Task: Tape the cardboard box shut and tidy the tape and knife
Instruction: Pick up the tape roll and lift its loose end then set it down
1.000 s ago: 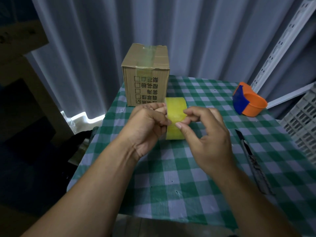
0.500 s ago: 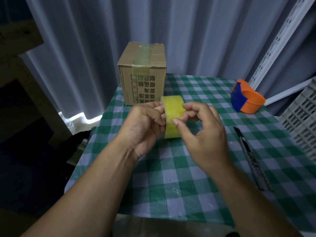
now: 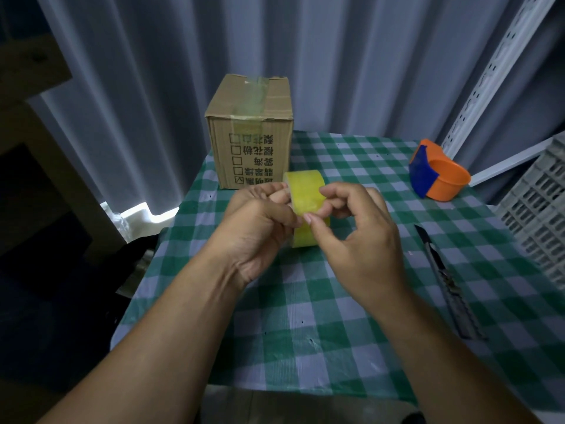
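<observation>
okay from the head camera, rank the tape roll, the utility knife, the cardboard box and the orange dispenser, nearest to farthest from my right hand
From the right hand:
1. Yellow tape roll: held between both hands, touching the fingers.
2. Utility knife: on the cloth just to the right.
3. Cardboard box and orange tape dispenser: too close to call; box at far left, dispenser at far right.

— What does the person wear on the arms?
— Nothing that shows. Both forearms are bare up to the bottom edge of the view, with no sleeves in sight.
— And the hands?
— The left hand [image 3: 260, 221] and the right hand [image 3: 360, 234] are bare too. The fingernails are short and plain.
</observation>
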